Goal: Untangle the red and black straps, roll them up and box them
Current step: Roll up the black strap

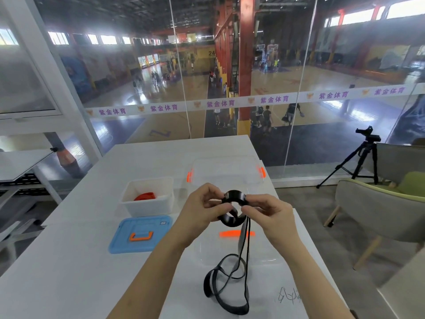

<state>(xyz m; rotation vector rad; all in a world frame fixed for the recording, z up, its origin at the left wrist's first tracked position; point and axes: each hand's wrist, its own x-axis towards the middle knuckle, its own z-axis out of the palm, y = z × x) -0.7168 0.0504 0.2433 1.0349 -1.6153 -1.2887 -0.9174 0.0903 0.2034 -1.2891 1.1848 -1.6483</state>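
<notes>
White table (80, 261) against a glass wall (138, 88): strap count

1. Black strap (232, 209). On my feed the rolled part is held up above the table, between the two hands. Left hand (202, 210) pinches the roll's left side, thumb and fingertips curled onto it. Right hand (269, 215) pinches the right side, where the free length leaves the roll. That length drops from the right hand and lies in loose loops on the table at the near edge, between the forearms.
2. Red strap (145, 196). Rolled, lying in the white box (147, 210), left of the left hand and well apart from both hands.
3. White box. Open; I see the red strap in it and nothing else that I can make out.
4. Blue lid (140, 233). Flat on the table just on the near side of the white box, orange handle up.
5. Clear box (227, 169). Beyond the hands, an orange latch at each end; I cannot make out its contents.
6. Clear lid (236, 245). Orange handle, flat under the hands; the hanging strap crosses it.
7. Tripod (358, 162) and chair (379, 215). On the floor, right of the table.
</notes>
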